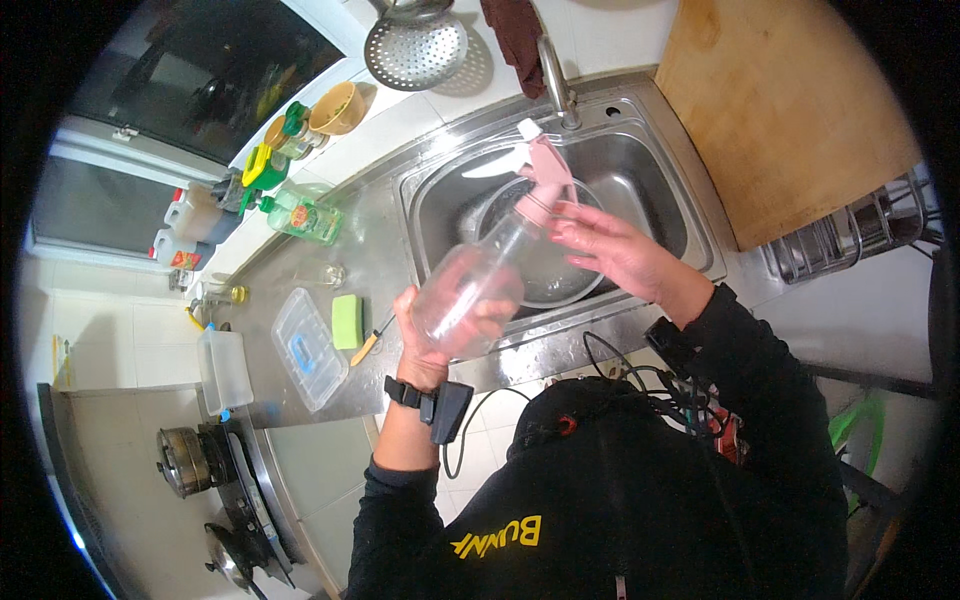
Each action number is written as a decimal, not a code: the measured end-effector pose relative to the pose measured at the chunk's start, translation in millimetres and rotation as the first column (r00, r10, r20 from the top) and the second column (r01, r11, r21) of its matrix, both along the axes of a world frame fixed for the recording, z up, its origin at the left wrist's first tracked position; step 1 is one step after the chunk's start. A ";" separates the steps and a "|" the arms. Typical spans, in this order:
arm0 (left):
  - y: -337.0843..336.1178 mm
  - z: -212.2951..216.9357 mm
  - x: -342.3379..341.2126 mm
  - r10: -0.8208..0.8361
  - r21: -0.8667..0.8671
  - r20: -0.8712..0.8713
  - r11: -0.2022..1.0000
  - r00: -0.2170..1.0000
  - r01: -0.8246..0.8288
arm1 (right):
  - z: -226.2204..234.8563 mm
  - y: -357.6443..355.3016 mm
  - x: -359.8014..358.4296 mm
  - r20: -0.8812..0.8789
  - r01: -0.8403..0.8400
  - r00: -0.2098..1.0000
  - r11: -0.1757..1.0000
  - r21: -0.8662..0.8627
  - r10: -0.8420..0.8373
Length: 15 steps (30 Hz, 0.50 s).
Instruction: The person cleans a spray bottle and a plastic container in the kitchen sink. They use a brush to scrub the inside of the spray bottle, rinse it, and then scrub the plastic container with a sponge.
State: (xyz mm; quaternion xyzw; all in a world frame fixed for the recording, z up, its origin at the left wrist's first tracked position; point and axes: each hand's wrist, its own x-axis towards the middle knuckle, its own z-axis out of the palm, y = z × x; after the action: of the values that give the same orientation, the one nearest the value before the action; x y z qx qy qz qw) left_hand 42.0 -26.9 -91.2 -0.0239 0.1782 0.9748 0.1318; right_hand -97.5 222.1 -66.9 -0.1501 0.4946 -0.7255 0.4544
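Clear spray bottle (478, 285) hides left hand (440, 330) palm and part of the sink bowl (555, 265). Cutting board (780, 105) cropped at top edge.

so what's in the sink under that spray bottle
A round metal bowl sits in the stainless steel sink, below the clear plastic spray bottle with pink trigger. The bottle and the right hand cover most of it, so its contents can't be seen.

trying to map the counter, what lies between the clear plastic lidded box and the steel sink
In the head view, a yellow-green sponge and a small yellow-handled knife lie on the steel counter between the clear plastic lidded box and the steel sink.
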 end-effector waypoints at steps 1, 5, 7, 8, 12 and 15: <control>3.3 -0.4 2.0 -0.031 -0.025 -0.032 0.999 0.999 0.030 | 8.5 -6.3 2.7 -0.041 -0.045 0.998 0.993 -0.105 0.041; 15.5 -5.7 3.1 -0.062 0.202 -0.197 0.974 0.978 0.103 | 28.9 -33.4 15.2 -0.118 -0.032 0.993 0.961 -0.274 0.000; 19.2 -6.5 3.6 -0.031 0.168 -0.240 0.983 0.970 0.073 | 32.4 -44.3 19.8 -0.099 0.012 0.994 0.952 -0.306 -0.044; 19.6 -6.3 4.2 -0.023 0.112 -0.225 0.992 0.974 0.050 | 33.1 -48.0 21.1 -0.079 0.040 0.995 0.949 -0.313 -0.068; 15.0 -8.0 6.5 0.146 -0.362 -0.025 0.921 0.989 -0.145 | 32.6 -54.2 18.4 -0.139 0.141 0.973 0.955 -0.259 -0.182; 2.4 -12.6 7.5 0.179 -0.608 0.028 0.784 0.983 -0.125 | 31.5 -52.7 10.8 -0.205 0.244 0.937 0.950 -0.197 -0.283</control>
State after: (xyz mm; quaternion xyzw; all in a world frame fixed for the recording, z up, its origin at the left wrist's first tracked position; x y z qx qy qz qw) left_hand 49.4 -24.5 -103.9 -0.1200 0.4713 0.8726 0.0457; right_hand -86.7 169.4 -35.3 -0.2035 0.4966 -0.7967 0.2780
